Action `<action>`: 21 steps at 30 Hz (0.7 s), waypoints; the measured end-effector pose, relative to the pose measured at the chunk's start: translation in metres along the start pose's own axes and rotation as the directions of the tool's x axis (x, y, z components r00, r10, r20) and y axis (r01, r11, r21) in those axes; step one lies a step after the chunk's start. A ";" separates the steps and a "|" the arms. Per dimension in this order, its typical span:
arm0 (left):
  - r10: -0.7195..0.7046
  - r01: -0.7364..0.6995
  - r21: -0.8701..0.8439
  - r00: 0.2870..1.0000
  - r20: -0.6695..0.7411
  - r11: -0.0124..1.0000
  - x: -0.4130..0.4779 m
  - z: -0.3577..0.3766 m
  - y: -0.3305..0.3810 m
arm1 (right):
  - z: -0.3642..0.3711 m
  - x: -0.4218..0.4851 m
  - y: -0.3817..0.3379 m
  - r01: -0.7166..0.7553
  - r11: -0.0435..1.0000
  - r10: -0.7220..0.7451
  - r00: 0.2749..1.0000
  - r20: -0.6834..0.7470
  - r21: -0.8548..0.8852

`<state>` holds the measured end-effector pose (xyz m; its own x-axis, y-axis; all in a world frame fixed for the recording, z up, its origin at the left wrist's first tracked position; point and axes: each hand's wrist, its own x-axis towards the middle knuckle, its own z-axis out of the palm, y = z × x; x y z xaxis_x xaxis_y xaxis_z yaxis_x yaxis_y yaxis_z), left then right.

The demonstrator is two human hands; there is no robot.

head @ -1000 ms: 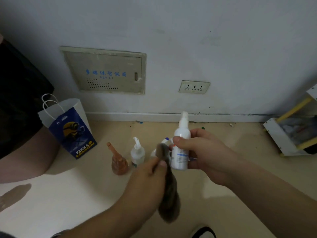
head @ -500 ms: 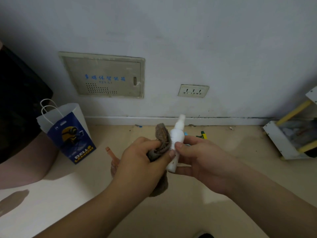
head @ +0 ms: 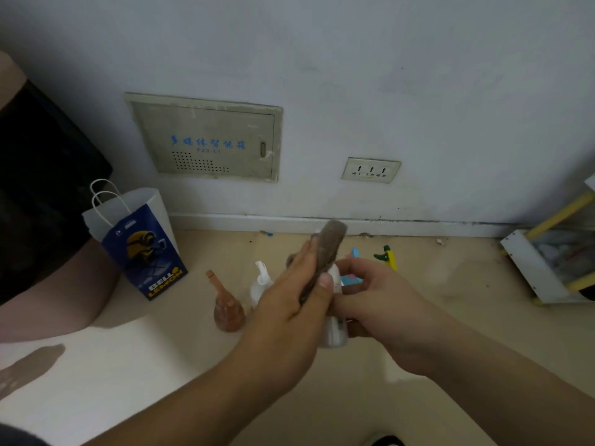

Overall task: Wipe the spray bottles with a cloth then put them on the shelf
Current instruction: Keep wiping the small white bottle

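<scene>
At frame centre, right hand (head: 383, 304) closed round white spray bottle (head: 335, 329), left hand (head: 289, 304) pressing brown cloth (head: 325, 252) over its top: likely slip risk onto floor bottles (head: 260, 281) below if rubbed hard; shelf (head: 544, 268) at right edge.
</scene>
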<state>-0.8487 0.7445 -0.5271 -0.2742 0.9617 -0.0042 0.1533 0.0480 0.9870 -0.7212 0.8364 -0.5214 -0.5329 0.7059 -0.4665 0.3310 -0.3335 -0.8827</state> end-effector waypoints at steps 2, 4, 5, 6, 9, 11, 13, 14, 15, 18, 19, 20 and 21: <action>-0.047 0.046 -0.049 0.999 -0.022 0.998 0.005 -0.005 -0.002 | 0.000 -0.003 -0.001 0.003 1.000 -0.003 0.999 0.048 0.017; -0.067 0.062 -0.111 0.997 -0.048 0.992 0.013 -0.011 -0.002 | 0.001 -0.005 -0.003 0.007 0.997 -0.012 0.997 0.076 0.075; -0.063 0.053 -0.131 0.995 -0.073 0.990 0.014 -0.011 -0.002 | 0.002 -0.005 -0.004 0.005 0.994 -0.012 0.998 0.067 0.108; -0.038 0.028 -0.104 0.995 -0.092 0.994 0.011 -0.008 -0.002 | 0.001 -0.003 -0.004 0.001 0.990 -0.007 0.999 0.045 0.140; 0.087 -0.073 0.139 0.992 -0.095 0.988 -0.016 0.017 -0.005 | -0.005 0.003 -0.006 -0.029 0.982 0.037 0.999 -0.037 0.188; 0.077 -0.062 0.181 0.994 -0.076 0.981 -0.020 0.020 -0.009 | -0.007 0.005 -0.003 -0.050 0.983 0.062 0.996 -0.066 0.175; 0.022 -0.015 0.114 0.998 -0.055 0.993 -0.008 0.009 -0.012 | -0.003 0.003 0.001 -0.072 0.982 0.079 0.996 -0.035 0.174; -0.020 0.022 0.032 0.998 -0.058 0.999 0.000 0.002 -0.011 | 0.000 0.002 0.003 -0.083 0.979 0.087 0.996 -0.015 0.188; -0.062 0.059 -0.052 0.996 -0.066 0.997 0.006 -0.003 -0.010 | 0.004 0.000 0.003 -0.088 0.974 0.089 0.996 0.002 0.209; 0.029 -0.016 0.095 0.989 -0.142 0.995 -0.008 0.014 -0.006 | 0.004 0.003 -0.001 -0.081 0.969 0.088 0.996 -0.021 0.232; 0.056 -0.034 0.147 0.988 -0.144 0.989 -0.019 0.022 -0.006 | -0.001 0.005 -0.002 -0.083 0.968 0.100 0.993 -0.060 0.235; 0.057 -0.036 0.156 0.990 -0.132 0.987 -0.026 0.026 -0.005 | -0.005 0.007 -0.003 -0.087 0.968 0.112 0.989 -0.097 0.234; 0.036 -0.022 0.138 0.994 -0.101 0.990 -0.028 0.026 -0.004 | -0.008 0.008 -0.004 -0.090 0.969 0.120 0.986 -0.119 0.228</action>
<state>-0.8174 0.7247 -0.5352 -0.3629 0.9306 0.0474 0.2887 0.0640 0.9553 -0.7202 0.8484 -0.5215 -0.3926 0.7303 -0.5591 0.1913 -0.5297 -0.8263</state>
